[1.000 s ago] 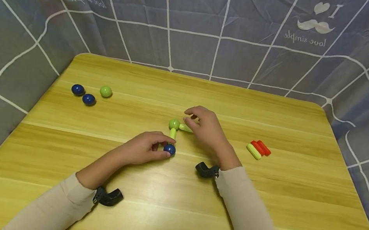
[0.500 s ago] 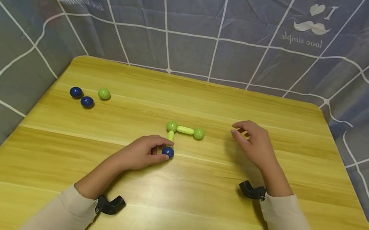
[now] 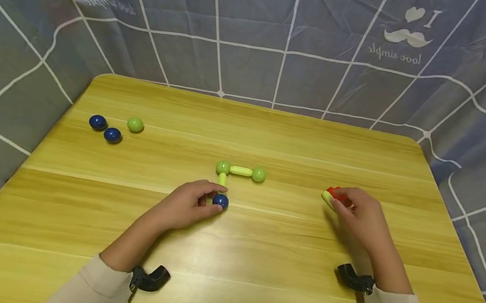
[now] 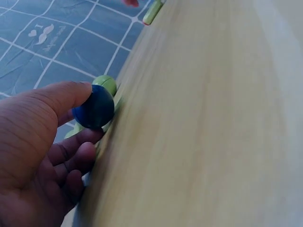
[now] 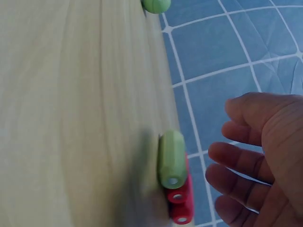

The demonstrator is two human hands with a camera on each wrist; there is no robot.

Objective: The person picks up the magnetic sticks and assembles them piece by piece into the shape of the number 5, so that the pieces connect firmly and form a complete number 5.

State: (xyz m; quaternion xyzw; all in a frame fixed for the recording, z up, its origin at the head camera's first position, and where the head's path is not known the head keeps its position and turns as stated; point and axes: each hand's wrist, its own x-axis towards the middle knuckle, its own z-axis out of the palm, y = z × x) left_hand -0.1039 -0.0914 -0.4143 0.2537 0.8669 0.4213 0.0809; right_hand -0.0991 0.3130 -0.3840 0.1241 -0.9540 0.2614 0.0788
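Observation:
In the head view my left hand [image 3: 190, 206] pinches a blue ball [image 3: 220, 201] between thumb and fingers. The left wrist view shows the blue ball [image 4: 96, 108] against the thumb tip. A light green rod [image 3: 222, 179] runs from it to a green ball [image 3: 223, 167]; a second light green rod [image 3: 241, 171] leads on to another green ball [image 3: 259, 175]. My right hand [image 3: 363, 217] hovers over a light green rod [image 3: 327, 199] and red rods [image 3: 335, 191], which it partly hides. In the right wrist view its fingers are loosely bent, apart from the light green rod [image 5: 172, 158].
Two blue balls, one [image 3: 98, 122] beside the other [image 3: 112, 135], lie at the back left near a loose green ball [image 3: 135, 124]. The wooden table [image 3: 253, 277] is bounded at the back and sides by a grey checked curtain [image 3: 250, 69].
My right hand has let go of the green ball at the end of the second rod and moved right, over the red and light green rods. The left hand stays at the blue ball.

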